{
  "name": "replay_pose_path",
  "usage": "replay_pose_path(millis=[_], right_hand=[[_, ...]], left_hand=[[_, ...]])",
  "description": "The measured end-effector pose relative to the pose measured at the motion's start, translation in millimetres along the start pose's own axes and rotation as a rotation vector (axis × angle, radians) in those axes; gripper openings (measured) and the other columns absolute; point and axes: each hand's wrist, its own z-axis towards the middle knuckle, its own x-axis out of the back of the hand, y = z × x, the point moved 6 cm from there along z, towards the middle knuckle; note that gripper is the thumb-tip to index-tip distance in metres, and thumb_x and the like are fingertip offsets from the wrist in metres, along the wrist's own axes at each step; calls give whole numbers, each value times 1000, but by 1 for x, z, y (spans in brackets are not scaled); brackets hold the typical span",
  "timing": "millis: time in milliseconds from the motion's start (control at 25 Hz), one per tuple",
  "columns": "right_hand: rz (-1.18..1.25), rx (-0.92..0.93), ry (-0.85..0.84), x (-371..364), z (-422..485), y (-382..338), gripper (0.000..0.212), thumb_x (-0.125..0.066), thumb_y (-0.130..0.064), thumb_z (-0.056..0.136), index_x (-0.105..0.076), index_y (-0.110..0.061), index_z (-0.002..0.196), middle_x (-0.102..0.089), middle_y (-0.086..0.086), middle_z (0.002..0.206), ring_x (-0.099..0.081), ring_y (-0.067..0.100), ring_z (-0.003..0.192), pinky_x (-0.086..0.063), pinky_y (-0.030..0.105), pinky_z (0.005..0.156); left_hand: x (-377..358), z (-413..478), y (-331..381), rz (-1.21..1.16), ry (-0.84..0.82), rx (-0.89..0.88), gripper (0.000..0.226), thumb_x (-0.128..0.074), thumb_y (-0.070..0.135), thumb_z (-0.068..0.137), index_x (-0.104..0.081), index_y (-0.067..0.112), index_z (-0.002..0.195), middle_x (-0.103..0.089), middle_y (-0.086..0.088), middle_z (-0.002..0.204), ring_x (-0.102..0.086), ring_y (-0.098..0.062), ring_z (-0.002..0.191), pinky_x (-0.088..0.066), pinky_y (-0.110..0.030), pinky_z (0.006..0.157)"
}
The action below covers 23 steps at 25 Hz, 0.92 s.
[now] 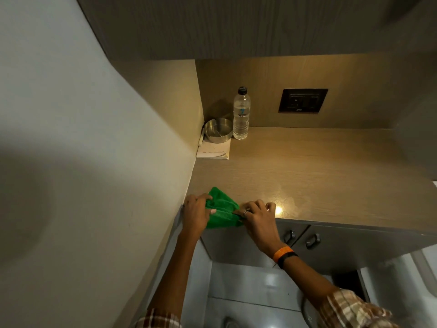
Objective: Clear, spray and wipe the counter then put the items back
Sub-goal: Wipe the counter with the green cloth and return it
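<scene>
A green cloth [221, 209] lies bunched at the front left corner of the wooden counter [319, 176], partly hanging over the edge. My left hand [196, 213] grips its left side, thumb on top. My right hand [257, 215] pinches its right side, a ring on one finger. In the back left corner stand a clear water bottle [240, 114] with a black cap, a steel bowl [218, 130] and a white notepad [214, 151] under the bowl, with a pen [201, 138] beside the wall.
A white wall [94, 138] borders the counter on the left. An overhead cabinet [236, 27] hangs above. A black socket plate [302, 100] sits on the back panel. Cabinet doors with handles [312, 241] are below the counter's front edge. A shiny patch [279, 210] glints beside my right hand.
</scene>
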Motion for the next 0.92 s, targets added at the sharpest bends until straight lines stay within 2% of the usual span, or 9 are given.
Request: replay_pose_path(millis=[120,240,360,440,560,680,760,840,920], right_hand=[[35,-92,58,22,-25,37,43,-78,-12,77,-72,-38,111,-66,-8,104,-56,20,95,-22,35,77],[73,-196,97,44,-56,90,47,-80,-4,74,-73,-35,108,-66,-7,102,-58,20,93,-19,33,74],[144,-311,131,69,-87,146,48,-76,3,76,-72,-33,107,-64,-6,102,-60,19,93,-28,35,75],[221,-367,176,91,-112,185,46,-72,8,78,-74,-29,104,-65,-3,103,-60,18,96,-39,35,82],[323,-430,241,126,-155,252,51,-65,17,75,-75,-25,103,-64,-2,105,-59,17,102,-42,14,91],[406,-541,261,164,-203,313,48,-68,11,77,-73,-29,102,-65,-16,102,-58,6,99,-45,22,91],[465,-607,227,188,-239,356,36,-72,-1,82,-73,-31,102,-66,-22,97,-54,-5,89,-39,11,82],[605,-643,217,206,-273,398,31,-73,-5,84,-71,-29,104,-69,-21,103,-58,-9,93,-40,5,81],[833,-735,306,222,-307,445,37,-73,-2,84,-68,-26,112,-72,-11,109,-67,1,100,-51,14,84]], left_hand=[[-21,-22,35,-173,15,-3,55,-84,28,76,-56,24,123,-65,-6,120,-62,-28,112,-50,-37,88],[-48,-38,88,-310,25,4,59,-86,27,73,-60,16,125,-67,-6,122,-63,-27,112,-49,-35,90],[-80,-47,144,-377,-21,-47,52,-86,33,73,-70,11,117,-73,-8,117,-66,-25,108,-51,-34,88],[-103,-54,186,-411,-60,-122,46,-86,39,71,-76,13,107,-76,-5,103,-68,-23,96,-55,-34,81],[-137,-72,252,-501,-115,-241,38,-85,43,69,-75,19,97,-75,2,93,-67,-18,87,-57,-40,73],[-169,-95,322,-670,-172,-318,25,-85,33,75,-70,20,91,-74,2,91,-69,-17,84,-59,-41,72],[-194,-112,378,-748,-238,-358,20,-82,25,80,-68,16,90,-74,-2,89,-70,-17,82,-58,-40,70],[-217,-126,432,-811,-278,-368,19,-80,21,83,-66,11,92,-73,-3,88,-69,-11,78,-58,-32,67],[-246,-134,478,-829,-315,-363,20,-79,19,84,-65,9,92,-72,-1,86,-68,-4,74,-54,-22,64]])
